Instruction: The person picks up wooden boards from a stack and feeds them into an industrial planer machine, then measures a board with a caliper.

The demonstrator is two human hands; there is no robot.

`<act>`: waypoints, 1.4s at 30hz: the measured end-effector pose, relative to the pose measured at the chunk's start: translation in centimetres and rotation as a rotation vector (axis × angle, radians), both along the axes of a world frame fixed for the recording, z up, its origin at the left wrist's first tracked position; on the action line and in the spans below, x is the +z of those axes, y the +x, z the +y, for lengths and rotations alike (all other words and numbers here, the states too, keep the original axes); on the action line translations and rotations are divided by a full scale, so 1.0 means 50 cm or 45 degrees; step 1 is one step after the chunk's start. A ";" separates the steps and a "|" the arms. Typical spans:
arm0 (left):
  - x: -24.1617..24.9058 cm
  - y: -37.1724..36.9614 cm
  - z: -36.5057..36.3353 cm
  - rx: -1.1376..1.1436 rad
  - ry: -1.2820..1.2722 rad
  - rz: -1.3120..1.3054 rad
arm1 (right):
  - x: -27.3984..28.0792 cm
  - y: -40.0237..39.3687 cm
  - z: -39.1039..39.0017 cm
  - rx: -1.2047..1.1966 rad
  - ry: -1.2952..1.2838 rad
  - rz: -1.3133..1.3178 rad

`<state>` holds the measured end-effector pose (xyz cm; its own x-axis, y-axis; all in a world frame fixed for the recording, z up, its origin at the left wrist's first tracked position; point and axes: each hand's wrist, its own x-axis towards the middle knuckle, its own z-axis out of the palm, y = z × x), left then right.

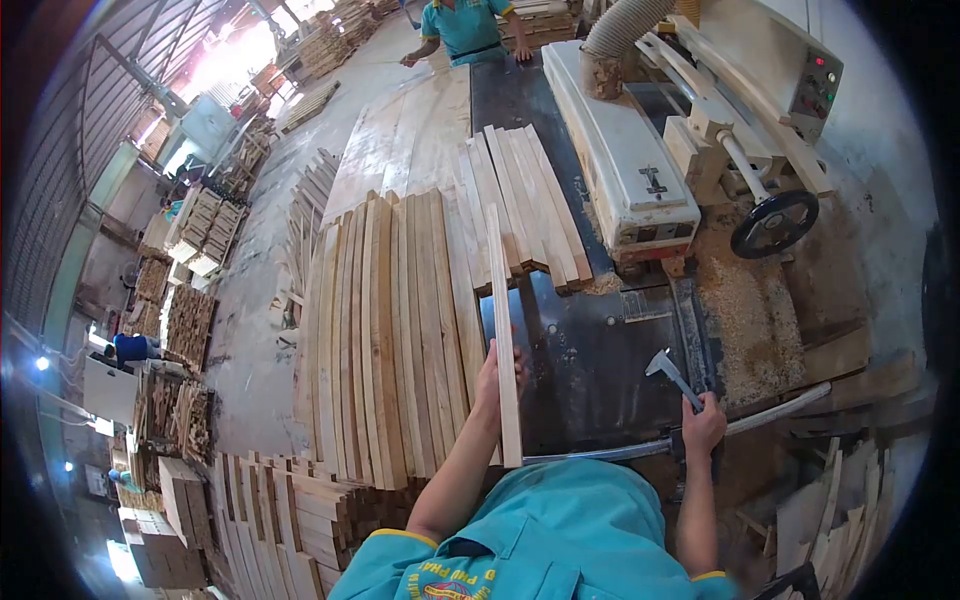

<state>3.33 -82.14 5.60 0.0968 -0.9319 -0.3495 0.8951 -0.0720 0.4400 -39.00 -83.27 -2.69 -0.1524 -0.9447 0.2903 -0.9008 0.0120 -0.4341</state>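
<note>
My left hand (492,385) is closed around a long, pale wooden strip (505,350), which points away from me over the edge of the dark machine table (600,370). In my right hand (704,424) is a caliper (674,378), its jaws turned toward the upper left above the table. Left of the strip lies a wide row of wooden strips (385,330), side by side. Beyond my left hand a smaller group of strips (525,200) rests on the table beside the machine.
A white woodworking machine (630,150) with a black handwheel (774,224) and a ribbed hose (610,50) stands at the right. Sawdust (740,320) covers its base. Another person (465,30) is at the table's far end. Stacked timber (290,510) lies at lower left.
</note>
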 end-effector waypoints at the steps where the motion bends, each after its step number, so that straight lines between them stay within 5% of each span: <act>1: -0.018 0.002 -0.003 -0.003 -0.111 0.097 | -0.001 -0.003 0.000 0.004 0.001 -0.002; 7: -0.020 -0.002 -0.007 -0.009 -0.202 0.310 | -0.008 -0.008 0.000 -0.054 0.094 -0.121; 11: -0.012 -0.011 -0.012 -0.006 -0.206 0.345 | -0.016 -0.020 0.015 0.086 -0.162 -0.280; 15: 0.029 -0.019 -0.003 -0.005 -0.086 0.043 | 0.017 0.006 0.031 0.292 -0.280 -0.617; 20: 0.077 -0.040 -0.015 0.017 0.382 -0.467 | 0.062 0.069 0.053 0.370 -0.015 -0.907; 26: 0.073 -0.051 -0.026 0.045 0.378 -0.899 | 0.145 0.125 0.026 0.685 0.143 -1.338; 34: -0.014 -0.032 -0.038 0.173 0.242 -1.041 | 0.127 0.138 -0.003 0.800 0.217 -1.345; 42: 0.082 -0.066 -0.023 -0.011 0.455 -0.792 | 0.167 0.147 -0.008 0.715 0.113 -1.129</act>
<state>0.02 -83.30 9.71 0.3705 -0.7722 -0.5161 0.4846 -0.3134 0.8167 -31.67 -83.69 5.69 0.1901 -0.9578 0.2154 -0.1467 -0.2447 -0.9584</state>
